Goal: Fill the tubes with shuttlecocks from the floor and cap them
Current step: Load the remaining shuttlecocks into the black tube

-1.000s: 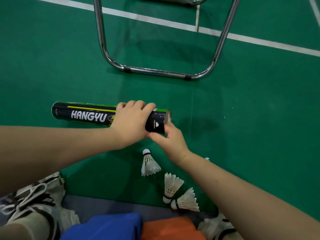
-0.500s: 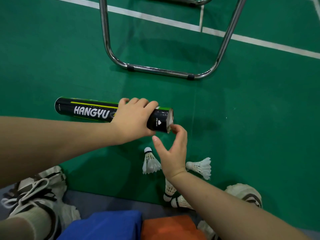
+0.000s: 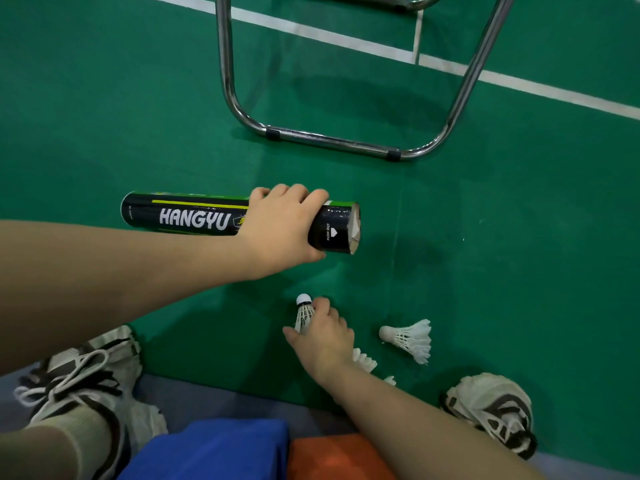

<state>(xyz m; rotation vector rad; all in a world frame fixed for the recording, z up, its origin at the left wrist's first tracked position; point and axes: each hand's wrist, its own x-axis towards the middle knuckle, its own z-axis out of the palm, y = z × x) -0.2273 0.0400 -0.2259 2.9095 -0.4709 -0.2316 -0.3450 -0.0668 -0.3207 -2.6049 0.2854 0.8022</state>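
— Hands, and where?
— Left hand [image 3: 280, 230] wrapped over a black HANGYU shuttlecock tube [image 3: 194, 216], held sideways just above the green court floor [image 3: 519, 237]. Open mouth [image 3: 355, 230] to the right, no cap in sight. Right hand [image 3: 322, 337] lower down, well apart from the tube, pinching a white feather shuttlecock [image 3: 304, 311] by the skirt, cork end pointing away.
— Anything else nearby?
— One loose shuttlecock [image 3: 408, 337] on the floor to the right. More white feathers [image 3: 365, 362] half hidden behind the right wrist. Chrome chair frame [image 3: 332, 140] beyond the tube.
— Likely trouble?
— Probably bent or crushed feathers, from too tight a pinch on the skirt. Possibly a jam at the mouth, if fed in crooked or feathers first. Something white showing at the rim; hard to tell whether feathers or lining. Also some risk of contents sliding out, if tipped down to the right before capping.
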